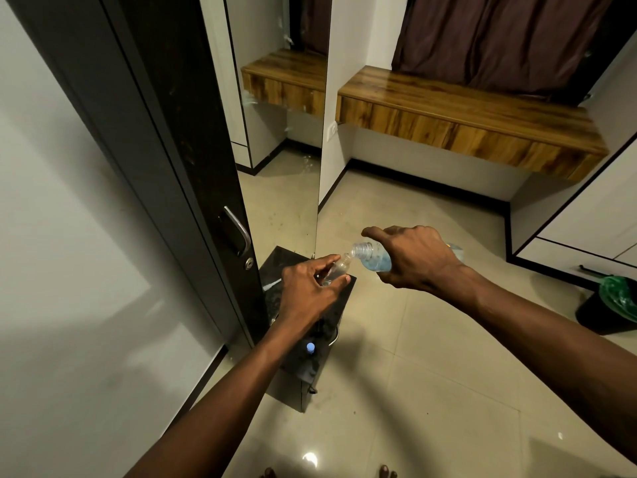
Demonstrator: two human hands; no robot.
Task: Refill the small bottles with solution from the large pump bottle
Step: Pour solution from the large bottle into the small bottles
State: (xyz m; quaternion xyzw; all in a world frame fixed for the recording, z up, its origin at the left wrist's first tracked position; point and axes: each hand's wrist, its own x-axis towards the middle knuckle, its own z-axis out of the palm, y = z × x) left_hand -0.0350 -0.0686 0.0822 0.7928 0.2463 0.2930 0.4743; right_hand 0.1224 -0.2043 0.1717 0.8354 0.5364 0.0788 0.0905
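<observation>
Two hands in use: left hand (306, 291), right hand (413, 257). Bottles counted: three, namely one small clear bottle (339, 267), one large open bottle (374, 257), one blue-capped bottle (69, 347). One dark stand (310, 367). One green-lined bin (612, 305).

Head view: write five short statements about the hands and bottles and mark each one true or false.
1. The right hand holds the large bottle tilted, its open mouth toward the small bottle. True.
2. The left hand is empty. False: it has the small bottle in its grip.
3. The liquid in the large bottle is blue. True.
4. A bottle with a blue cap lies on the wooden shelf. False: the blue cap shows on the dark stand, below the left forearm.
5. A pump head is screwed onto the large bottle. False: its threaded neck is bare and open.
</observation>
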